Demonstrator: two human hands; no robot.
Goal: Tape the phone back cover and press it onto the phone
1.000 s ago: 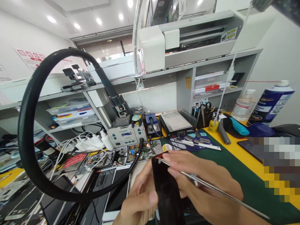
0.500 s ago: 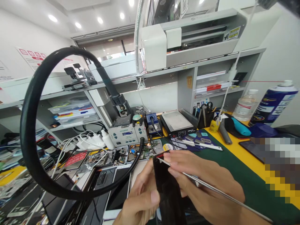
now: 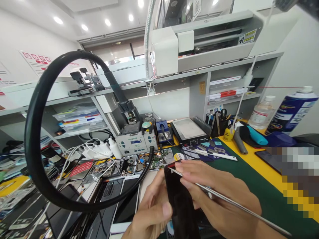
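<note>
Between left hand [image 3: 152, 212] and right hand [image 3: 219, 199], the phone [image 3: 180, 202] stands upright.

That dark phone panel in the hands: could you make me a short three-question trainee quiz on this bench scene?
1. True or false: the left hand grips the dark phone panel.
2. What does the right hand hold against the panel's top edge?
A. metal tweezers
B. a screwdriver
C. a brush
3. Fill in: the blue spray can stands at the far ____ of the bench.

Key:
1. True; the thumb presses its front.
2. A; the metal tweezers point at the top corner.
3. Right, beside a clear plastic bottle.
</note>
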